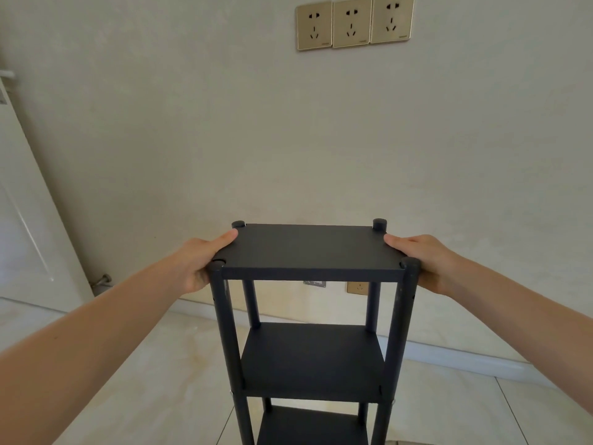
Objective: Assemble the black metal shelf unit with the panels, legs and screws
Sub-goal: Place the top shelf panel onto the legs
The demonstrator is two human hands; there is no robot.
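Note:
The black metal shelf unit (309, 361) stands upright on the floor in front of me, with round legs at its four corners. Its top panel (309, 247) sits level, and two lower panels show beneath it. My left hand (205, 261) grips the left edge of the top panel, thumb lying on the surface and fingers curled under by the near-left leg. My right hand (423, 261) grips the right edge the same way, beside the near-right leg (402, 319). The fingers under the panel are hidden.
A plain wall (224, 139) rises just behind the shelf, with three gold sockets (353, 22) high up and another socket (357, 287) low down. A white door (29, 220) stands at the left. Pale floor tiles (160, 380) surround the unit.

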